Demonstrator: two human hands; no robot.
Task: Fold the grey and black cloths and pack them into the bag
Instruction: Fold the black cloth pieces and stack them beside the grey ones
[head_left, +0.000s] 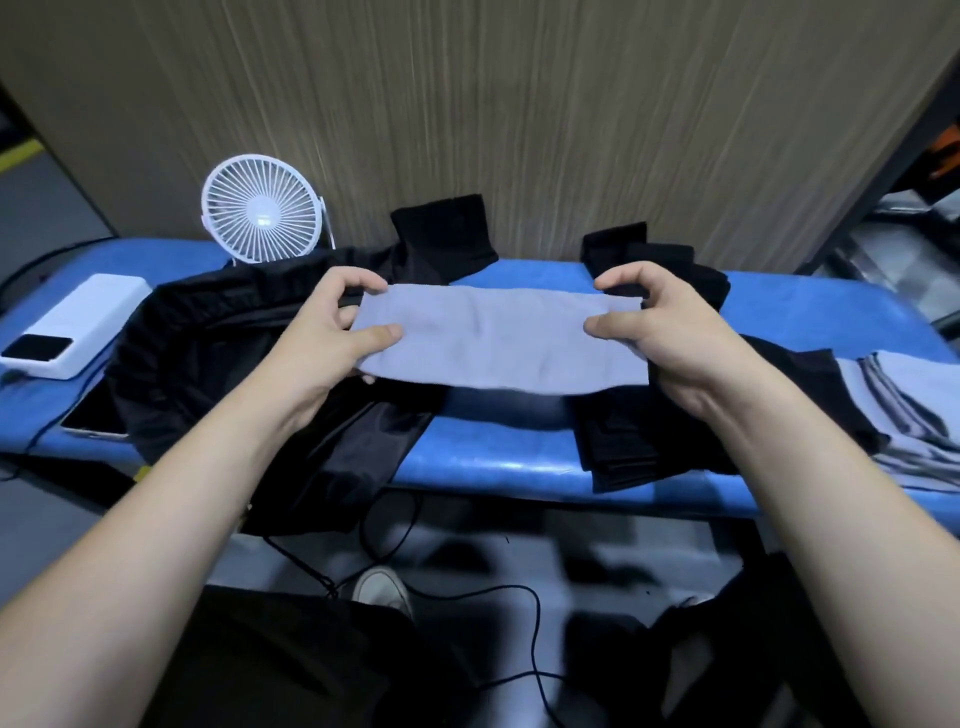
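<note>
A grey cloth (498, 340), folded into a long strip, is stretched flat in the air above the blue table (498, 457). My left hand (332, 332) pinches its left end between thumb and fingers. My right hand (660, 332) pinches its right end the same way. The black bag (218, 364) lies open on the table under my left hand, its fabric hanging over the front edge. Black cloths (670, 270) are stacked at the back right. More black cloths (623, 441) lie under my right wrist. A pile of grey cloths (914, 410) sits at the far right.
A white desk fan (261, 210) stands at the back left. A white power bank (72, 325) and a phone (93, 415) lie at the left end. Another black cloth (447, 234) leans on the wooden wall. Cables (519, 592) trail on the floor by my shoe (382, 590).
</note>
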